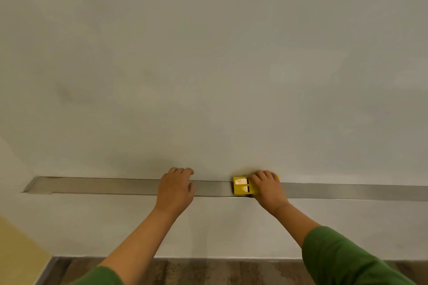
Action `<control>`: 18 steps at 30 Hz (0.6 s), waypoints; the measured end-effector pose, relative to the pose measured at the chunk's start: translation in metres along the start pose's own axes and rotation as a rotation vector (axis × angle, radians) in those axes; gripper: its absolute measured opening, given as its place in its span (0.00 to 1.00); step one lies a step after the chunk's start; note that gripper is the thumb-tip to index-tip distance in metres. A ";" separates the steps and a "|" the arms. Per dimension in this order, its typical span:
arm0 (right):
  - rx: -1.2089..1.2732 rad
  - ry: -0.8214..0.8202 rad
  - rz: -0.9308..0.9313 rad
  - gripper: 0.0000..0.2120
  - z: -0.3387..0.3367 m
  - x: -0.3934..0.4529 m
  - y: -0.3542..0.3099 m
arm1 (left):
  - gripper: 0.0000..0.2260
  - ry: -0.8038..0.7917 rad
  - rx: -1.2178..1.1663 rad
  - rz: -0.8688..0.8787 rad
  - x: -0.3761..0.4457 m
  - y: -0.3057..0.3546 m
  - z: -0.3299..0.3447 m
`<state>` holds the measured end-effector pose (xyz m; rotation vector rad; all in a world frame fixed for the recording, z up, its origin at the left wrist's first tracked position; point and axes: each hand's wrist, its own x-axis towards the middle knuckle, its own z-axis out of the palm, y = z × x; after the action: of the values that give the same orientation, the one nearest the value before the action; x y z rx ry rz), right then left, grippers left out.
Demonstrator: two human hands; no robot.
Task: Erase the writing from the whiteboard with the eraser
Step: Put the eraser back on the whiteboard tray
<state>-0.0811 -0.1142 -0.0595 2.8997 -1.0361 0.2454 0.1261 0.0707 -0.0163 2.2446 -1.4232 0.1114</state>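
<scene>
The whiteboard (208, 65) fills most of the view, pale and bare, with only a faint grey smudge at the left (64, 93); I see no writing on it. A long metal tray (104, 185) runs along its bottom edge. A yellow eraser (241, 185) rests on the tray right of centre. My right hand (268, 188) lies over the eraser's right part with fingers curled on it. My left hand (177, 188) rests on the tray to the left of the eraser, fingertips touching the board, holding nothing.
Below the tray is a white wall (231, 227), then a dark wood-look floor (208, 271). A yellowish surface (20, 252) stands at the lower left. Green sleeves cover both upper forearms.
</scene>
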 end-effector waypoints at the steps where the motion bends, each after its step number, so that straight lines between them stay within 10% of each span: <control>1: 0.045 -0.022 0.021 0.27 -0.001 -0.003 0.005 | 0.12 -0.006 -0.001 0.017 0.001 0.007 0.003; 18: 0.065 -0.118 -0.008 0.19 0.010 -0.019 0.015 | 0.25 -0.292 0.083 -0.058 -0.007 0.072 0.043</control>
<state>-0.1036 -0.1154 -0.0730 3.0084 -1.0510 0.1107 0.0522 0.0328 -0.0312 2.4455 -1.5212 -0.1878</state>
